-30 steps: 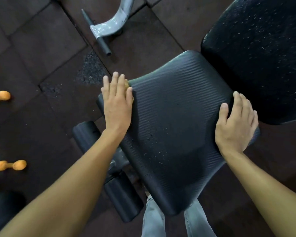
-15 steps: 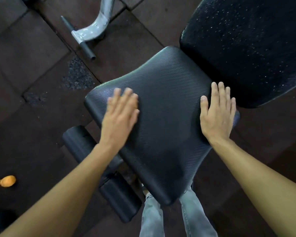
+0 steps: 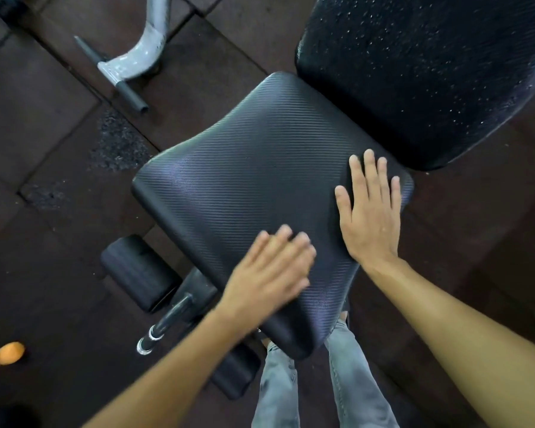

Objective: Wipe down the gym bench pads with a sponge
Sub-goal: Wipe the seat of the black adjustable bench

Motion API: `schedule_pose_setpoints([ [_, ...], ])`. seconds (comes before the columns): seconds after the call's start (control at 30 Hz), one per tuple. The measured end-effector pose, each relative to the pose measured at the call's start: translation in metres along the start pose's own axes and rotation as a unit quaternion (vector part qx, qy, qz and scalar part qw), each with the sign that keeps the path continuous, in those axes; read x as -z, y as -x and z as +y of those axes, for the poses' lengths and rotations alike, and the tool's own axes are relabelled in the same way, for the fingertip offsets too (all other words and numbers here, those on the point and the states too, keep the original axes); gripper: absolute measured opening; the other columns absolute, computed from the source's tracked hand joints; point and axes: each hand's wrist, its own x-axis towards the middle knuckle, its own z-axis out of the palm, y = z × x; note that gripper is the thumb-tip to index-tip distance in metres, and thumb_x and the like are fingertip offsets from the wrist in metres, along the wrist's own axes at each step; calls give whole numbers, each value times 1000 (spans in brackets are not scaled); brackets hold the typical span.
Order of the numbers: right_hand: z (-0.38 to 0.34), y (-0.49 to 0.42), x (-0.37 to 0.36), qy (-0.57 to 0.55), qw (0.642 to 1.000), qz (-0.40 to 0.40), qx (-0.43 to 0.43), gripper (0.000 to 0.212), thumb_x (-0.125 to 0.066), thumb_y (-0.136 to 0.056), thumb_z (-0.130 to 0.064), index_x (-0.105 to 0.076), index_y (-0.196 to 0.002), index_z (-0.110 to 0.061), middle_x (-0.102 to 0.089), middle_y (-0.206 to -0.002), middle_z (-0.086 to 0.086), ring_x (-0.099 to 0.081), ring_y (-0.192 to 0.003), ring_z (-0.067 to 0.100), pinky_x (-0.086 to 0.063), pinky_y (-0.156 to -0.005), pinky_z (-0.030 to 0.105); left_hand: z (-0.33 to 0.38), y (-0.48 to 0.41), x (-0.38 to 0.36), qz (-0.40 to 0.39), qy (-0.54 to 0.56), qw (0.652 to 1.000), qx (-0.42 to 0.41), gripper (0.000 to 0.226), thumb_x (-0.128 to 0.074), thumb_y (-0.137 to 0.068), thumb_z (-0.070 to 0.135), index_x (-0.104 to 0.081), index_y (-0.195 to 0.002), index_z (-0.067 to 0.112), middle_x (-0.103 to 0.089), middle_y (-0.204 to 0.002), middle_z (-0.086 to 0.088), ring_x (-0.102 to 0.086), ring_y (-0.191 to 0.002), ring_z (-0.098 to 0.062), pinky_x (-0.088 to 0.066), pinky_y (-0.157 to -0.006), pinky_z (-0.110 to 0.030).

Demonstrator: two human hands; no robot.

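The black ribbed seat pad [image 3: 244,180] fills the middle of the head view. Behind it rises the black back pad [image 3: 414,72], speckled with droplets. My left hand [image 3: 269,273] lies palm down on the seat pad's near part, blurred by motion. The sponge is hidden under it; only an earlier frame shows a sliver of yellow at the fingertips. My right hand [image 3: 368,217] rests flat on the pad's right side with fingers spread and nothing in it.
Black foam rollers [image 3: 139,270] and a metal bar [image 3: 164,325] stick out below the seat on the left. A grey frame leg [image 3: 133,63] lies on the dark rubber floor at the upper left. An orange dumbbell [image 3: 8,353] is at the left edge. My jeans-clad legs [image 3: 278,390] stand under the pad.
My left hand has swept from the pad's far left corner down across to its near middle. The droplets on the seat pad are gone. My right hand has stayed on the right edge.
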Motion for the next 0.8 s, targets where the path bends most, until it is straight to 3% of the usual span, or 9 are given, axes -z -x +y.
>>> schedule_pose_setpoints([
  [0.13, -4, 29, -3, -22, 1000, -5, -9, 56, -24, -106, -43, -21, -157, -22, -13, -166, -1, -7, -154, 20, -5, -124, 42, -52, -43, -6, 43, -10, 981, 188, 43, -52, -101, 34, -54, -138, 11, -47, -148, -7, -36, -142, -32, -32, -115, -51],
  [0.23, -8, 33, -2, -36, 999, -10, -24, 55, -24, -106, -42, -21, -157, -24, -13, -166, -2, -6, -154, 19, -1, -124, 39, -22, -61, -12, 46, 19, 946, 319, 43, -48, -103, 32, -51, -140, 10, -44, -151, -7, -29, -145, -32, -25, -118, -51],
  [0.4, -13, 27, 12, -183, 979, -29, -81, 46, -33, -107, -34, -34, -153, -27, -21, -164, -9, -7, -153, 8, -1, -125, 35, 47, -56, -6, -16, 121, 963, 241, 50, -35, -105, 40, -43, -146, 12, -35, -156, -4, -19, -149, -25, -17, -121, -49],
  [0.47, -21, 25, 23, -271, 954, -11, -125, 43, -34, -108, -34, -42, -148, -24, -31, -160, -8, -16, -150, 6, -12, -125, 39, 34, -54, 3, -16, 193, 947, 256, 57, -20, -105, 45, -36, -150, 14, -25, -160, -2, -11, -151, -20, -8, -124, -44],
  [0.53, -41, 30, 33, -307, 946, 6, -99, 40, -39, -106, -32, -49, -144, -20, -41, -154, -4, -28, -146, 8, -23, -121, 38, 10, -44, 10, 12, 184, 935, 302, 54, -19, -105, 42, -34, -150, 15, -23, -161, -2, -11, -151, -18, -5, -124, -43],
  [0.63, -77, 54, 27, -250, 967, -40, 19, 41, -43, -104, -37, -51, -141, -22, -40, -155, -3, -28, -147, 12, -23, -121, 40, -35, -15, 10, 21, 88, 914, 396, 50, -26, -105, 34, -33, -151, 15, -22, -162, -2, -12, -151, -21, -9, -123, -49],
  [0.7, -90, 66, 11, -153, 984, -61, 71, 48, -43, -102, -49, -47, -144, -26, -33, -159, -2, -18, -151, 18, -17, -124, 42, -49, 1, 5, -13, 58, 920, 388, 50, -25, -106, 32, -26, -154, 17, -16, -163, -2, -7, -152, -20, -8, -123, -49],
  [0.8, -90, 69, -11, -85, 993, -20, 75, 53, -48, -99, -54, -49, -143, -27, -33, -159, 4, -19, -151, 28, -19, -123, 46, -50, 9, 0, -27, 42, 931, 363, 50, -23, -107, 32, -20, -155, 17, -12, -164, -3, -3, -152, -21, -4, -124, -47],
])
